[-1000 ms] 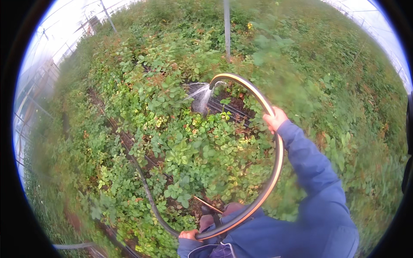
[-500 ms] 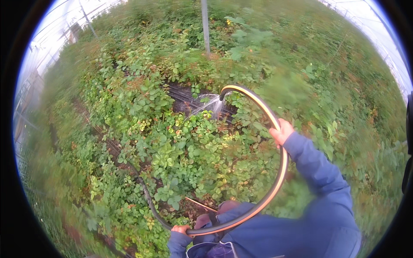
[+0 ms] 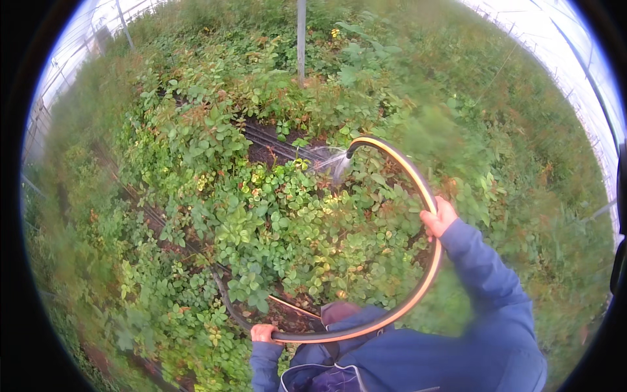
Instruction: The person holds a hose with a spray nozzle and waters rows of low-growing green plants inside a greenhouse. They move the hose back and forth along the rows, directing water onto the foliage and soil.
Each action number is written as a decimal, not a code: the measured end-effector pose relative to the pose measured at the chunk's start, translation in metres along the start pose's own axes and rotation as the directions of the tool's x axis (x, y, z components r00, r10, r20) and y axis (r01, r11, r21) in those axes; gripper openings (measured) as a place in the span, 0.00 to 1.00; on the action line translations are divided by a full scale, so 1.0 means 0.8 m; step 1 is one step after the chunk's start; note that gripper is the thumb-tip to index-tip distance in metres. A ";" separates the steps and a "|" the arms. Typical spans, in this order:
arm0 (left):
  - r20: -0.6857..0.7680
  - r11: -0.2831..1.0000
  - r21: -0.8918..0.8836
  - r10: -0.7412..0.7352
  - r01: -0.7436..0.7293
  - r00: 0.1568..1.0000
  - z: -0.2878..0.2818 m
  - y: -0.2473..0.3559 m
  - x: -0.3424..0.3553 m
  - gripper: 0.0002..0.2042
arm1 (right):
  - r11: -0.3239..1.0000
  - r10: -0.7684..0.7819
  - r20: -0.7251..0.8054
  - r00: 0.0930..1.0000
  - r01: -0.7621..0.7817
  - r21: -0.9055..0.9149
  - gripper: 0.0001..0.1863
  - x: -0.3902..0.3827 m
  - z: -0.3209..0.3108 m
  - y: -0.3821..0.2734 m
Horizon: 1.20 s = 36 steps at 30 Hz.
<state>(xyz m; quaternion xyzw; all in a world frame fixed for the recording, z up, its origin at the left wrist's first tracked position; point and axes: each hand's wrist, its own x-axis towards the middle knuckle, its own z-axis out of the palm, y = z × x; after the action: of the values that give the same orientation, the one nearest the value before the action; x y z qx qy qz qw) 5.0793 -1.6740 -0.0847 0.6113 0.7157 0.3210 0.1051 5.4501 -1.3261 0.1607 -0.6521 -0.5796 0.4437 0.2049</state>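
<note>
A thick black hose [image 3: 428,279] with an orange-yellow stripe curves in a big loop in front of me. My right hand [image 3: 441,219] is closed around its upper right part, arm stretched forward. Low and to the left, my left hand [image 3: 265,333] grips the same hose near my body. From the hose's dark end, which bends downward, water [image 3: 339,164] sprays onto a gap among the plants. Thin black pipes [image 3: 274,142] lie across dark soil in that gap. Beyond my left hand the hose drops into the leaves.
Dense leafy bushes [image 3: 281,215] surround me on all sides. A grey metal post [image 3: 301,42] rises beyond the wet gap. Another stretch of hose or a thin rod [image 3: 294,305] lies on the ground near my knee. Pale greenhouse sheeting [image 3: 542,39] shows at the upper edges.
The hose end and its spray have shifted slightly right and down in view, as has my right hand. My left hand sits a little higher and further left. Both still grip the hose.
</note>
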 end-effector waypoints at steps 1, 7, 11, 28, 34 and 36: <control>-0.057 0.999 0.038 -0.035 0.038 0.998 0.009 -0.007 -0.006 0.11 | 1.000 0.011 -0.005 1.000 -0.011 -0.006 0.18 -0.011 -0.002 -0.005; 0.105 0.004 -0.979 -0.845 0.204 0.525 0.094 -0.062 -0.033 0.44 | 0.997 -0.045 -0.020 0.999 0.046 0.060 0.18 -0.054 0.007 -0.017; 0.617 -0.656 -0.750 -0.740 -0.085 0.269 0.124 -0.092 -0.076 0.36 | 0.990 -0.112 -0.046 0.993 0.115 0.081 0.17 -0.077 0.016 -0.012; 0.115 -0.235 -0.882 -0.948 -0.409 0.297 -0.074 -0.013 -0.065 0.15 | 0.950 -0.183 -0.034 0.983 0.186 0.252 0.11 -0.162 -0.040 0.022; 0.344 -0.676 -0.619 -0.691 -0.400 0.636 -0.033 -0.035 -0.123 0.18 | 0.930 -0.221 0.024 0.975 0.203 0.306 0.11 -0.085 -0.047 0.056; 0.345 -0.701 -0.611 -0.654 -0.369 0.673 -0.035 -0.023 -0.124 0.21 | 0.905 -0.248 0.020 0.968 0.225 0.361 0.10 -0.049 -0.038 0.066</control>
<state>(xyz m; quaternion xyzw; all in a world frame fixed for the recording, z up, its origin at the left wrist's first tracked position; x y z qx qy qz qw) 5.0722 -1.7776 -0.0979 -0.2309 0.1023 0.8589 0.4456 5.5078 -1.3685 0.1491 -0.5142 -0.5709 0.5342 0.3526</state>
